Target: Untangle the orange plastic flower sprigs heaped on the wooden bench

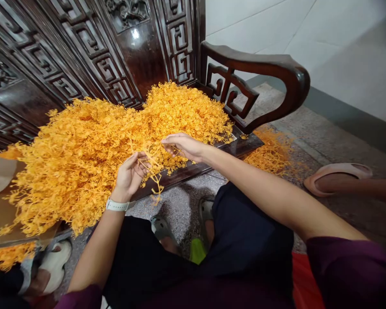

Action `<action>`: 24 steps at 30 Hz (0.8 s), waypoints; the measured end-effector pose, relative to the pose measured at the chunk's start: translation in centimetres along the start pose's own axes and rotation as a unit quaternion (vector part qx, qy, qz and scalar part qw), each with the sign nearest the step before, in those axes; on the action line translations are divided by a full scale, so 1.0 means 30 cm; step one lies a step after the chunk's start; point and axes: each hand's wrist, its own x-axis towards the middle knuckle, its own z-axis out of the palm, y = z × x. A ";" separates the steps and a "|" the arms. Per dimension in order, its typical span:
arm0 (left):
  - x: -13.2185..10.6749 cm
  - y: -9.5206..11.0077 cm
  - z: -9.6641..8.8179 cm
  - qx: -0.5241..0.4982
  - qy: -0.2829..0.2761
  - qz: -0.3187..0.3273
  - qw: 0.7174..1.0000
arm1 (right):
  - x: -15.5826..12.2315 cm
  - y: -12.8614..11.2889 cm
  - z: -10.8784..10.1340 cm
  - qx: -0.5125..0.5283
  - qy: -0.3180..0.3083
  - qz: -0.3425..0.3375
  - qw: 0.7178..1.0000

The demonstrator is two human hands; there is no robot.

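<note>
My left hand (pixel 131 172), with a pale watch band (pixel 119 205) at its wrist, pinches an orange plastic-looking branched sprig (pixel 155 171). Thin stems of the sprig hang down in front of the bench edge. Facing it from the right, my right hand (pixel 185 146) has its thumb stretched out and its fingers loosely curved, with a gap between them. Its fingertips are close to the sprig; whether they touch it is unclear. Just behind both hands lies a large heap of similar orange sprigs (pixel 83 150), with a second mound (pixel 186 107) at the right end.
The heap lies on a dark carved wooden bench (pixel 218 156) with a curved armrest (pixel 260 64). Loose orange stems (pixel 270 154) lie on the floor at the right. A cardboard box (pixel 3 214) stands at the left. Other people's feet show at the left and right edges.
</note>
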 end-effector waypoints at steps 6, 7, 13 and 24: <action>0.000 0.030 -0.014 0.007 0.007 0.008 1.000 | 0.004 -0.005 -0.017 0.017 0.062 0.037 0.997; 0.001 0.033 -0.018 0.004 0.009 0.014 1.000 | 0.005 -0.005 -0.019 0.016 0.070 0.040 0.997; 0.005 0.045 -0.036 -0.018 0.021 0.046 0.999 | 0.006 -0.014 -0.032 0.010 0.087 0.035 0.996; 0.006 0.081 -0.048 -0.050 0.060 0.119 0.990 | -0.009 -0.039 -0.080 -0.020 0.119 -0.004 0.993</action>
